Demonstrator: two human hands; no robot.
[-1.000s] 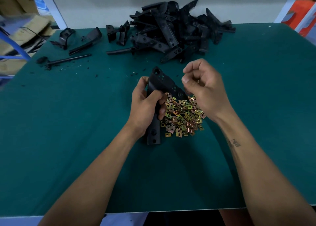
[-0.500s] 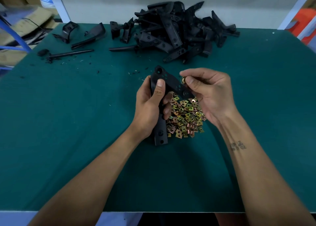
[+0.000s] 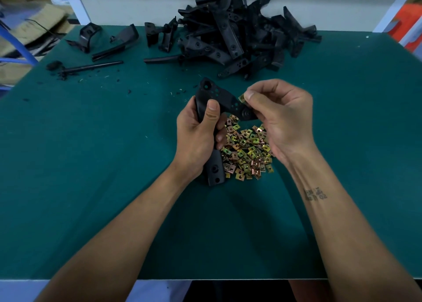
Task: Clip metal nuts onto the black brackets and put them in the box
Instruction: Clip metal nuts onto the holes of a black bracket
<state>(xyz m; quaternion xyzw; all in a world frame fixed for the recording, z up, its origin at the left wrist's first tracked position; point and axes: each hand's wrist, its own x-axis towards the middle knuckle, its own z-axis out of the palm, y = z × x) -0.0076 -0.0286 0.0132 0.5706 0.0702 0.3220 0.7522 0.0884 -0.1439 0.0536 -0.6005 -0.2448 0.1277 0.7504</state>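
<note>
Left hand (image 3: 197, 137): grip wrapped round the middle of a black bracket (image 3: 219, 100), thumb laid on its face; the stretch of bracket inside the palm is hidden, and only its lower end shows below the hand, over the tabletop (image 3: 91, 164).
Right hand (image 3: 279, 119): grip pinching one metal clip nut (image 3: 241, 99) between thumb and forefinger, the nut touching the bracket's upper edge; whether it is seated on the edge cannot be told. The other fingers curl behind and are partly hidden.
Heap of loose clip nuts (image 3: 246, 153): just below both hands, its far and right edges covered by them.
Pile of black brackets (image 3: 230, 34): well beyond the hands, tangled, count unclear.
Stray black parts (image 3: 107, 41) and a thin black rod (image 3: 91, 67): beyond the left hand.
Cardboard (image 3: 27, 27): off the tabletop's far left, blurred and cut off.
</note>
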